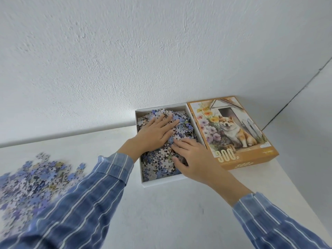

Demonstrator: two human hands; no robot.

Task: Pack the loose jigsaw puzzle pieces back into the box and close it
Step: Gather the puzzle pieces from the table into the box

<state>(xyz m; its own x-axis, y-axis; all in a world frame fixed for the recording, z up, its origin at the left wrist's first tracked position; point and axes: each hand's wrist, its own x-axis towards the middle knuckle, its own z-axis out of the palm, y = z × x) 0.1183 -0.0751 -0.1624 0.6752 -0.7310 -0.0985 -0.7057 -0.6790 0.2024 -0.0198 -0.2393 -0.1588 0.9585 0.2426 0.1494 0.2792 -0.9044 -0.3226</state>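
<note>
Both hands in the open box (162,182), far right of the table (161,216), against the wall. Left hand (154,133) lies flat, fingers (171,122) straight and pressing the far part of the packed pieces (158,164). Right hand (195,159) has its fingers spread and extended on the nearer pieces, gripping nothing. Lid (233,133) sits just right of the box, picture up. Loose pieces (36,177) are piled near left, well apart from the box
</note>
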